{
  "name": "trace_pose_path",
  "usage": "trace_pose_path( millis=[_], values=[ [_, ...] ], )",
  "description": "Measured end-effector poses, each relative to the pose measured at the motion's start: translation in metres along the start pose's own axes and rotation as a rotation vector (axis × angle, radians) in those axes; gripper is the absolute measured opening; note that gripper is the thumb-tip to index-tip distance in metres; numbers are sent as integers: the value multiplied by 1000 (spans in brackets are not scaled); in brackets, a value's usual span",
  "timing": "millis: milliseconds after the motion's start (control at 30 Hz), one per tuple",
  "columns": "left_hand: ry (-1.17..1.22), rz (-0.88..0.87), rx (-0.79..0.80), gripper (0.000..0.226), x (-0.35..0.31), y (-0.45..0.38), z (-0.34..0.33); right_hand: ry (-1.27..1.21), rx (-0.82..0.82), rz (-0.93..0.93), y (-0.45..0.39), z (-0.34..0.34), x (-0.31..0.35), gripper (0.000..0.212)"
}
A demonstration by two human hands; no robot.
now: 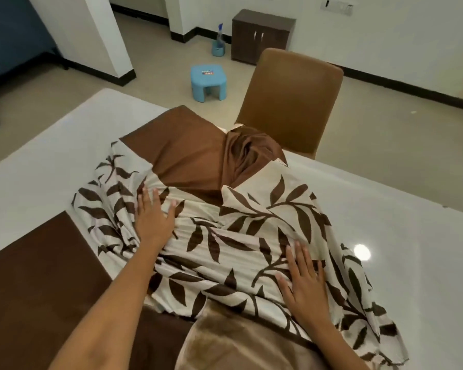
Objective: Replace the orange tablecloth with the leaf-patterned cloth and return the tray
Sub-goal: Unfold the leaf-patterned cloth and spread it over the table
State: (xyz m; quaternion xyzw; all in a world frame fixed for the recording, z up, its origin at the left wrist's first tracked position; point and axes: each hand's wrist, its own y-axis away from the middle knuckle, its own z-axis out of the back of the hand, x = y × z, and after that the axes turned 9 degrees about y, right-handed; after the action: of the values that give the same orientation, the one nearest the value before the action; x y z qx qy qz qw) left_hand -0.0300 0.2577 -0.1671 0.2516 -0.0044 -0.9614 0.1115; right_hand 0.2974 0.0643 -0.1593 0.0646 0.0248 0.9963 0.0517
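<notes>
- Left hand (153, 219): flat, fingers straight and spread, palm pressing down on the bunched left part of the leaf-patterned cloth (241, 236).
- Right hand (302, 283): flat, fingers straight and slightly apart, palm resting on the near right part of the same cloth; nothing gripped by either hand.
- Leaf-patterned cloth: cream with dark brown leaves and plain brown panels, lying crumpled and only partly spread across the middle of the white table (385, 198). Its far brown section is folded and heaped near the table's far edge; a brown border lies flat at the near left.
- Brown chair (292, 100): stands at the far side of the table, just behind the heaped cloth.
- Floor beyond: blue stool (208, 81), spray bottle (219, 41) in a blue holder, and a dark cabinet (262, 36) against the wall.
</notes>
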Motion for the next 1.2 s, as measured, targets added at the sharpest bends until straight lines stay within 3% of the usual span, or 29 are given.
trace_pose_path(
  millis=[67, 167, 233, 300, 400, 600, 767, 967, 1067, 1200],
  values=[
    [-25, -33, 87, 78, -8, 6, -1, -75, 0, -5, 10, 0, 0, 67],
    [83, -251, 275, 90, -35, 33, 2, -142, 3, -66, 31, -1, -5, 70],
    [132, -392, 275, 85, -46, 69, 6, -128, 24, -125, 45, 1, -14, 72],
    [150, -456, 175, 71, -41, 111, 16, -70, 60, -174, 58, 8, -20, 75],
    [138, -405, 59, 64, -3, 168, 28, 59, 39, -141, 85, 22, -2, 74],
    [-22, -169, 66, 72, 76, 226, 39, 65, 46, 281, 144, 26, 85, 67],
    [-80, -40, 90, 77, 99, 257, 45, 151, 139, 467, 188, -6, 67, 63],
    [-48, 32, 35, 76, 103, 306, 36, 173, 158, 506, 245, -5, 15, 63],
    [44, 78, 11, 78, 96, 326, 37, 44, 128, 481, 269, 9, -2, 60],
    [161, -131, 15, 75, 60, 327, 43, -170, -96, 244, 245, 46, 12, 48]
  ],
)
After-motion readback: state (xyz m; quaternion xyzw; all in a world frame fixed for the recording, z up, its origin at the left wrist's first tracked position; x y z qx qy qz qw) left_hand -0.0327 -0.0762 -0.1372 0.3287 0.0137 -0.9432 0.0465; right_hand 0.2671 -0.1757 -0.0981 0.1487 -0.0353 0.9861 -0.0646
